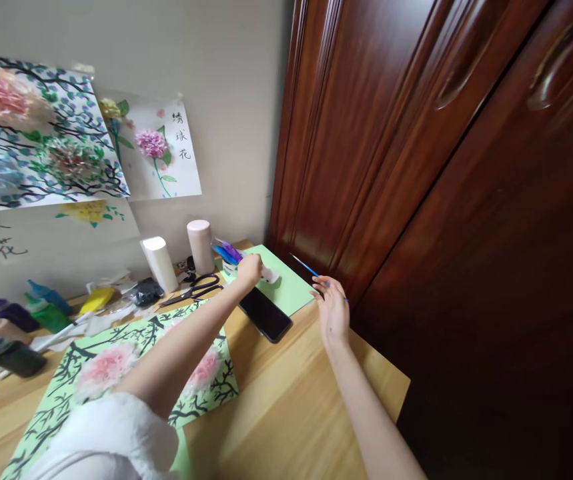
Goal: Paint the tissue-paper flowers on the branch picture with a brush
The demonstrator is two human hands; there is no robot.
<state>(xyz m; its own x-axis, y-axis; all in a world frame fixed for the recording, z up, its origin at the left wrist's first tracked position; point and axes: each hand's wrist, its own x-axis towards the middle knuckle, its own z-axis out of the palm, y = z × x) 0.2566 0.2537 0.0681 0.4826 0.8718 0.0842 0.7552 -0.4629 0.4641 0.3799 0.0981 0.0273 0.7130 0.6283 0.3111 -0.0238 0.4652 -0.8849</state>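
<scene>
At six o'clock, the smooth, pale wooden desk reaches a sharp corner toward four. Near eight lies a light-green paper sheet with black branches and fluffy pink blooms. The left hand, also near eight, has curled fingers; their grip is hidden. Toward five, the right hand's fingers hold a slim, straight blue paintbrush, its pale end pointing to ten.

Your workspace is receiving soft, moderate light; the wardrobe is showing streaks of glare, while its lower right is sinking into near-black. Diffuse shadow is falling across the table. Wide-angle distortion is stretching the edges, where detail is softening.
</scene>
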